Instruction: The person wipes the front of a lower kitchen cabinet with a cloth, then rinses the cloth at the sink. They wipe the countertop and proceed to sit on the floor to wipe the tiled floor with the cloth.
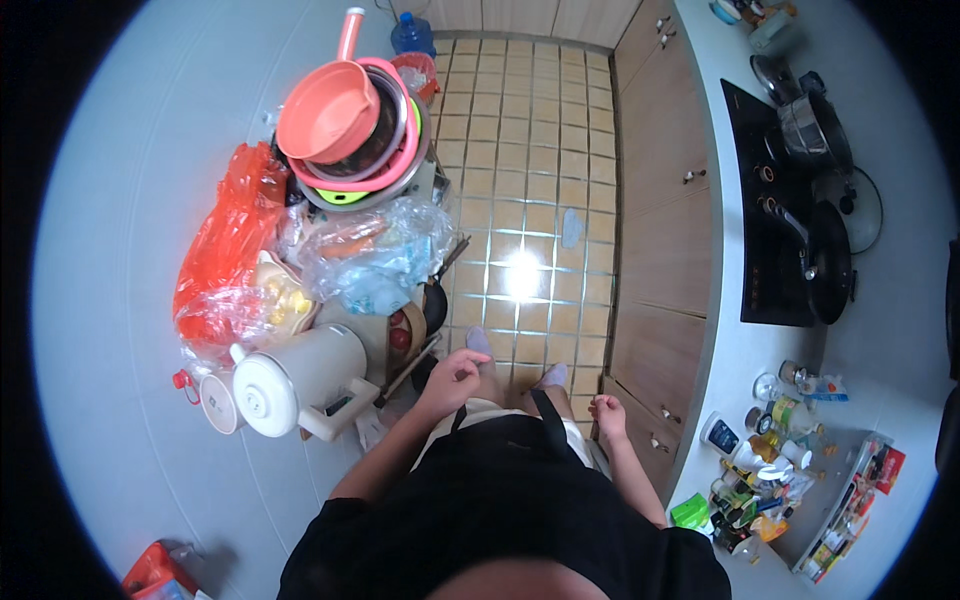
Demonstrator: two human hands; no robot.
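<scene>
My left hand (456,379) hangs in front of my body above the tiled floor, fingers loosely bent, with nothing seen in it. Low by my right side is my right hand (609,416), its fingers half curled near the wooden cabinet doors (654,352); nothing shows in it either. Left of my left hand stands a white electric kettle (311,375) with its lid on. Beyond it lie a clear plastic bag (375,255) with orange food inside and a red plastic bag (236,240). A pink water ladle (328,112) rests on top of stacked basins (397,169).
On the right, a white counter (716,360) carries a black cooktop (757,277) with a frying pan (829,262) and a steel pot (814,131). Several seasoning bottles (750,487) crowd its near end. A blue water jug (412,35) and a red bin (416,75) stand at the far left.
</scene>
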